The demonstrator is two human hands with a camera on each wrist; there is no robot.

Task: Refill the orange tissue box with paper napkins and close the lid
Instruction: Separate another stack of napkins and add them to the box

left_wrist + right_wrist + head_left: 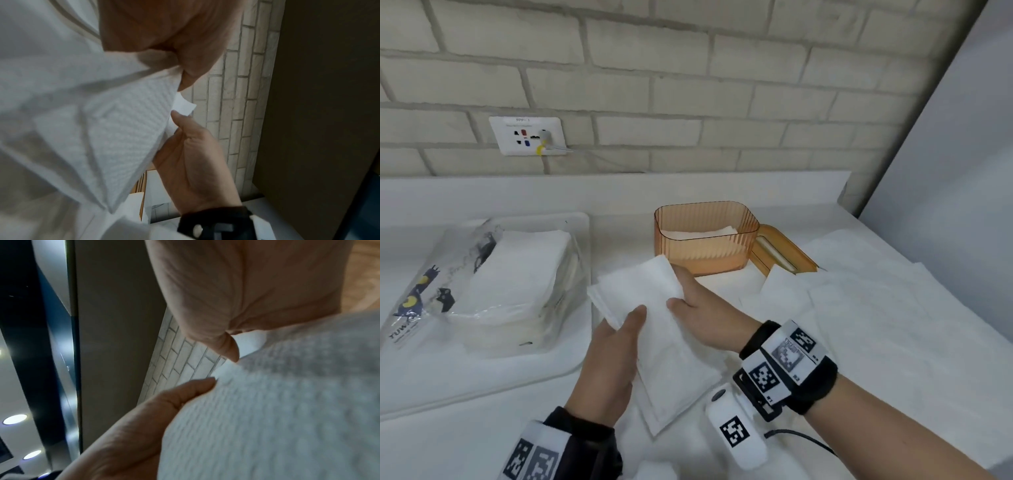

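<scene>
Left grip: the left hand (pixel 610 359) holds the near left edge of a stack of paper napkins (pixel 654 329), thumb on top, fingers hidden beneath.
Right grip: the right hand (pixel 705 315) holds the far right edge of the same stack, thumb on top and fingers curled round the side.
Left wrist view: the left thumb (pixel 193 73) presses onto embossed white paper; the other hand (pixel 195 165) is seen opposite, holding the paper too.
Right wrist view: blurred white paper fills the right side, pinched between thumb (pixel 180 399) and fingers (pixel 222 340).
Napkins: the stack is held above the worktop (pixel 482 428), tilted, just in front of the box.
Orange tissue box (pixel 705 236): translucent, ribbed, open at the top, standing upright on the worktop near the back; a thin layer of white paper lies inside.
Lid (pixel 780 253): orange, off the box, lying just to its right.
Loose napkins (pixel 876 301): spread over the worktop on the right, partly overlapping the lid's near edge.
Napkin package (pixel 493 287): clear plastic, opened, on a white tray (pixel 582 226) at the left, well apart from the box.
Wall (pixel 688 85): pale brick, with a socket plate (pixel 527 135).
</scene>
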